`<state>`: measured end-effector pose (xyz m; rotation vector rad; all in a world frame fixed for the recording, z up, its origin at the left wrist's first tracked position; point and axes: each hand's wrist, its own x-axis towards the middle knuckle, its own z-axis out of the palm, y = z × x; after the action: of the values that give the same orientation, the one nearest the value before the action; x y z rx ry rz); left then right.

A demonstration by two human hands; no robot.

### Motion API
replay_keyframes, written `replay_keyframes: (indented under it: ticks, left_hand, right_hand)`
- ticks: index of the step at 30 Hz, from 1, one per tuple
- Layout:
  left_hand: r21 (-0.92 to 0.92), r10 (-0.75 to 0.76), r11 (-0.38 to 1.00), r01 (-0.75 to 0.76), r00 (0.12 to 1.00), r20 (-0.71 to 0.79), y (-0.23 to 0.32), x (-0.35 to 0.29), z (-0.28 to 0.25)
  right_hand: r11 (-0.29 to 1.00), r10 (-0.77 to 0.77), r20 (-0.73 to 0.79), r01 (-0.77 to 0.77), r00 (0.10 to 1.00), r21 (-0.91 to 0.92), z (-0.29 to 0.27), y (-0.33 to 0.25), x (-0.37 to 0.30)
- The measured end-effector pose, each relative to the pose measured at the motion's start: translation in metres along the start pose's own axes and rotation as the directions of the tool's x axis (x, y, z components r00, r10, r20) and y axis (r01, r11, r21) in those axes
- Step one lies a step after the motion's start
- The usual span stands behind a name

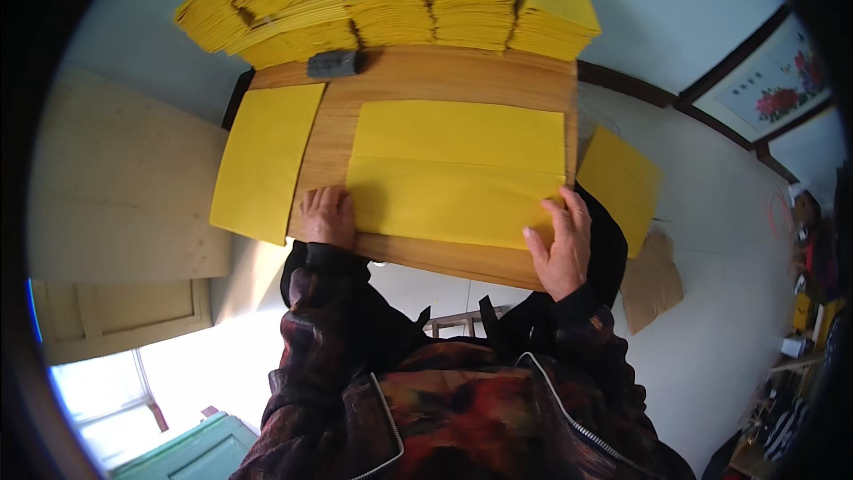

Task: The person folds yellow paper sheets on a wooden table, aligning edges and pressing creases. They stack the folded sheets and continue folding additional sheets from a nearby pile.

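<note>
A wide yellow paper sheet (458, 182) with a crease running across it lies flat on the wooden table in front of me. My left hand (329, 216) rests on the wood at the sheet's lower left edge, its fingers bent downward and slightly apart, nothing visible in them. At the opposite edge, my right hand (563, 242) is open, thumb and fingers spread over the sheet's lower right corner. Another yellow piece (267, 160), narrower, lies to the left and reaches past the table's edge.
Thick stacks of folded yellow paper (471, 0) line the table's (426, 76) far side. A dark grey block (334, 63) sits before them. Beyond the right edge are a yellow sheet (620, 182) and brown paper (651, 284). A pale wooden cabinet (124, 204) stands left.
</note>
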<state>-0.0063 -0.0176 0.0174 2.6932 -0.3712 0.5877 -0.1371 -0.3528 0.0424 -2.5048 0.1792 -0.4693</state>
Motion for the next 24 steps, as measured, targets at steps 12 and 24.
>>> replay_keyframes:
  ticks: [12,24]
  left_hand:
    - [-0.143,0.305,0.951,-0.273,0.904,0.301,0.129,0.003,0.014]
    - [0.053,0.145,0.982,-0.183,0.898,0.416,0.093,-0.007,0.016]
  right_hand:
    - [0.997,-0.029,0.026,0.031,0.999,-0.077,-0.003,-0.008,0.002]
    - [0.981,-0.028,0.007,0.029,1.000,-0.189,-0.006,-0.024,0.009]
